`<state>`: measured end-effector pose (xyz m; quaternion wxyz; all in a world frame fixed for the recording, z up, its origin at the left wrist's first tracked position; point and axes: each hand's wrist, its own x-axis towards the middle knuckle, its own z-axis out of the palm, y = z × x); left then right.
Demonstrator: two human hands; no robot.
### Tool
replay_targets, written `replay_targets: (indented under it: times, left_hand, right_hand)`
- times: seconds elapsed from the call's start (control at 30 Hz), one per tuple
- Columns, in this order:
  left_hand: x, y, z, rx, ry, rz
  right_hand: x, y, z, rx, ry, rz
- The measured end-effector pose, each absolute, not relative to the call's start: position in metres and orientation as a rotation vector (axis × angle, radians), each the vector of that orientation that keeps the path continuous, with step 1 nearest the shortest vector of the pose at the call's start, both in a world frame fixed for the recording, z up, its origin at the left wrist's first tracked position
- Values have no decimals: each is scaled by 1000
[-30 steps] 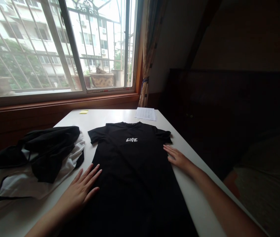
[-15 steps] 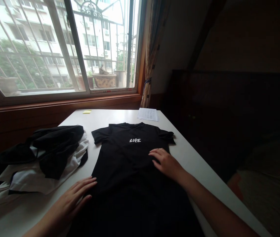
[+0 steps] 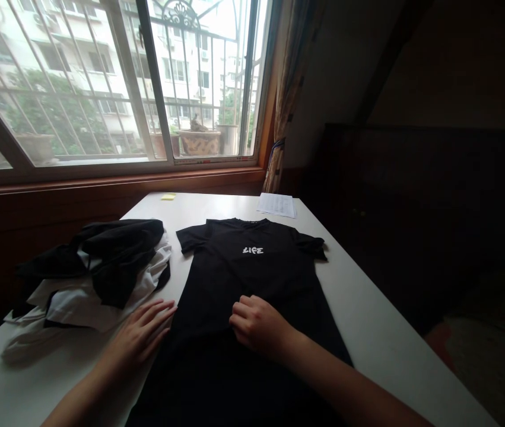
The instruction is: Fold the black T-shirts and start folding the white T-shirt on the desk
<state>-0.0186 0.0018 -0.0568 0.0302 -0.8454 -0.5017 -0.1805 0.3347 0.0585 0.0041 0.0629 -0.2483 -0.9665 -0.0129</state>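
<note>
A black T-shirt (image 3: 252, 279) lies spread front up, its collar toward the window and small white lettering on its chest. Flat and with fingers stretched out, my left hand (image 3: 143, 332) rests along the shirt's left edge, fingertips touching or just beside the cloth. My right hand (image 3: 259, 323) is over the middle of the shirt, below the lettering, with its fingers curled in. Its fingertips are turned away from view, so whether cloth is pinched in them does not show. The shirt's lower part is dark and runs out of the frame.
Left of the shirt, a loose heap of black and white clothes (image 3: 114, 267) lies on the white table (image 3: 368, 332). Printed papers (image 3: 276, 205) and a yellow note (image 3: 168, 196) lie at the far edge. Beyond are a barred window (image 3: 101, 89) and a tied curtain (image 3: 279, 136).
My right hand has moved left and nearer, from the shirt's right side to its middle, and its fingers have curled. My left hand stays by the left edge. The view has shifted slightly.
</note>
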Motion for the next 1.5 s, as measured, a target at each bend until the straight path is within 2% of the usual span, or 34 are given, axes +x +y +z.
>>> replay_targets:
  times: [0.77,0.9,1.07,1.23,1.5]
  left_hand:
    - [-3,-9,-56,-2600,-1652,-467]
    - [17,-19,-49,-2586,-1801,-617]
    - [45,-33,-25,-2600,-2028,-825]
    - [60,-44,-12,-2729,-2195,-741]
    - [69,-57,-26,-2711,-2276,-643]
  right_hand:
    - [343,53,8,-1011,-2948,-41]
    - [338,44,13,-951,-2934,-18]
    - [326,17,13,-757,-2922,214]
    - [318,-8,-2,-561,-2991,315]
    - [316,-19,-10,-558,-3002,359]
